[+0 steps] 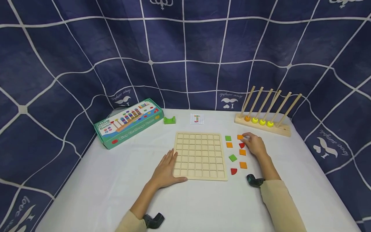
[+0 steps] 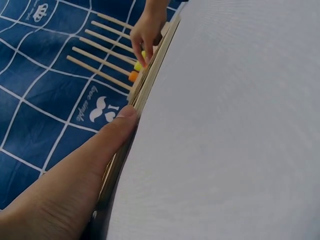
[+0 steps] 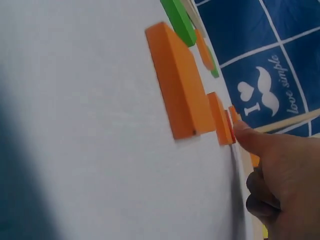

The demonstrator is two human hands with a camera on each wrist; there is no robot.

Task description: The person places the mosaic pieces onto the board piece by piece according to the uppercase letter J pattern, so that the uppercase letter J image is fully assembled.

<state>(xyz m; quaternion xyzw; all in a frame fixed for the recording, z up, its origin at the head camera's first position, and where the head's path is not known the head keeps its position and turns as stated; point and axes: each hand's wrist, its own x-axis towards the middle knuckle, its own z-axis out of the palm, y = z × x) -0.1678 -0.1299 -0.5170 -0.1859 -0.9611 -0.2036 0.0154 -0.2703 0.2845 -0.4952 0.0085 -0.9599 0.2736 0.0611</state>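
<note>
A wooden grid board [image 1: 200,179] lies flat on the white table with its squares bare. My left hand [image 1: 165,170] rests along its left edge, fingers straight and thumb spread at the near corner; the left wrist view shows the thumb against the board's side. Beyond the board's right side, my right hand [image 1: 254,144] pinches an orange square tile [image 1: 240,137] between thumb and index finger, at the far end of the loose pieces. Just below those fingertips lies a red quarter-circle piece [image 1: 242,146], with another orange tile [image 1: 242,152] nearer me.
More pieces lie beside the board, including a green tile [image 1: 233,158] and a red quarter-circle [image 1: 233,171]. Behind stand a pattern card [image 1: 197,119], a green notched block [image 1: 169,120], a game box [image 1: 130,122] and a peg rack [image 1: 278,129] with beads. A dark-blue curtain hangs behind.
</note>
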